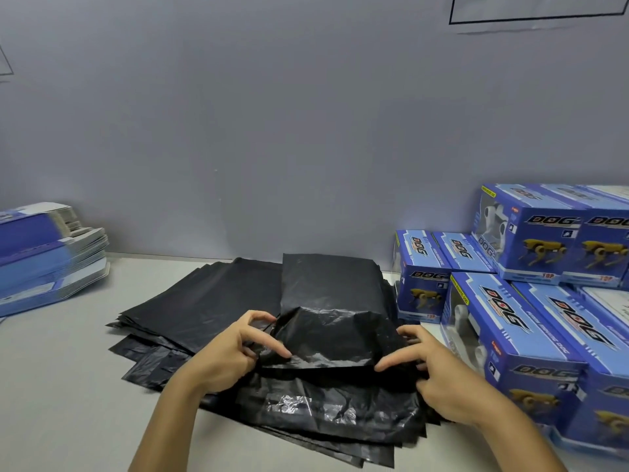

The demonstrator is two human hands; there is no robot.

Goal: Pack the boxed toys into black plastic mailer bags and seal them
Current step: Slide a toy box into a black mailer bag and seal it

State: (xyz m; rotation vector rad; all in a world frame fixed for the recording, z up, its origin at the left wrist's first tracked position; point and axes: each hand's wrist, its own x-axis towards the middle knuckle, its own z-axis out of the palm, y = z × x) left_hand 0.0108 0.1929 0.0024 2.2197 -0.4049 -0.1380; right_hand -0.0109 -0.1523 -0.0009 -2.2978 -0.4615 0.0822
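Observation:
A black mailer bag [332,298] bulges with a boxy shape inside and lies on a spread pile of flat black mailer bags [211,301] at the table's centre. Its near flap [333,338] is folded up over the near end. My left hand [235,352] pinches the flap's left edge between thumb and fingers. My right hand [439,373] grips the flap's right edge, thumb on top. Blue boxed dog toys [503,338] are stacked at the right.
A stack of flattened blue cartons [51,253] lies at the far left against the grey wall [272,131]. More toy boxes [544,233] are piled two high at the back right. Bare white table [61,386] shows at the near left.

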